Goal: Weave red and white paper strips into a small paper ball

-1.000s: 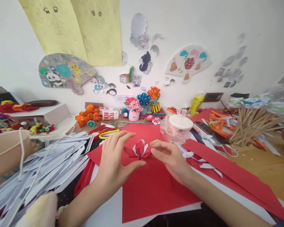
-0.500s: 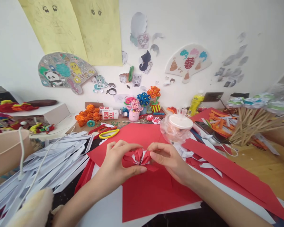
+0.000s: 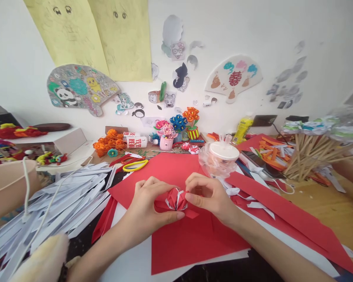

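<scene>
A small folded red-and-white paper piece (image 3: pixel 176 199), rounded like a flower or ball, is held between both hands above a large red paper sheet (image 3: pixel 176 246). My left hand (image 3: pixel 150 203) curves around its left side, index finger on top and thumb beneath. With thumb and forefinger, my right hand (image 3: pixel 208 194) pinches its right edge. A short red paper strip (image 3: pixel 191 214) juts out below the piece. Behind the fingers, parts of the folded paper are hidden.
Folded white paper strips (image 3: pixel 76 192) lie in a heap at left. Yellow-handled scissors (image 3: pixel 135 165) rest behind my left hand. A lidded cup in plastic (image 3: pixel 222 156) stands at back right. Further right are a bundle of brown sticks (image 3: pixel 308 156) and orange paper strips (image 3: pixel 272 150).
My left hand has gone from spread around the folded paper to closed on it. Both hands and the piece have come slightly lower and nearer, and the piece has been turned or squeezed rounder.
</scene>
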`<state>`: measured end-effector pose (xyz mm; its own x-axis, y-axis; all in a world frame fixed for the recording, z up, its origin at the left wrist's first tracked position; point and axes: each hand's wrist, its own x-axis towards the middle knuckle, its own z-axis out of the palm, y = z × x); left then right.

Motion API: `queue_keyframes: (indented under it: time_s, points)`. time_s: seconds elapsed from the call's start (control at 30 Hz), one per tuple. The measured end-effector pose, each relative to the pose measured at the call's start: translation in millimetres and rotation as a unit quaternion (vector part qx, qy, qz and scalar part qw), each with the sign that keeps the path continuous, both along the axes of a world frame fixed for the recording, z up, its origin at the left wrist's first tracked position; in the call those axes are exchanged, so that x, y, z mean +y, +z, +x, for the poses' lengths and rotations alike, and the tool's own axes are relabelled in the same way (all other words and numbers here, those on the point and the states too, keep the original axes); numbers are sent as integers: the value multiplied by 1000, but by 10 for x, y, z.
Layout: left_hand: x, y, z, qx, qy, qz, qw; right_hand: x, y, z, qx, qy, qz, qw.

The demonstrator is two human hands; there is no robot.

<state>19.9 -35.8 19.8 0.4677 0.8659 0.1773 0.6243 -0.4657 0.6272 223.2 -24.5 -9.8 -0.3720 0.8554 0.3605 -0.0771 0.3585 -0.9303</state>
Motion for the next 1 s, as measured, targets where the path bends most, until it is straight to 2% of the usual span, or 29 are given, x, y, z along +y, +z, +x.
queue_keyframes:
  time_s: [0.1, 0.2, 0.3, 0.4, 0.47, 0.57, 0.73, 1.0]
  points:
    - [12, -68, -7, -8, 15, 20, 1000, 14, -20, 0, -7, 10, -16, 1000]
    - [22, -116, -17, -10, 53, 80, 995, 33, -55, -18, -12, -21, -44, 999]
    - [4, -113, -13, 14, 80, 157, 984, 30, -70, -45, 16, -31, -123, 992]
    - [-24, -97, -5, 16, 63, 191, 980, 0, -48, -68, 64, 60, -214, 973]
    - [-34, -93, -8, -7, 35, 184, 982, -21, -26, -77, 101, 139, -243, 955]
    - [-31, -79, -26, -48, -8, 151, 987, -26, -21, -77, 145, 198, -263, 933]
    - [-22, -22, -51, -61, -66, 107, 990, 3, -57, -56, 169, 220, -291, 916]
    - [-76, 46, -62, -40, -42, 171, 984, -3, -65, -75, 139, 146, -250, 947]
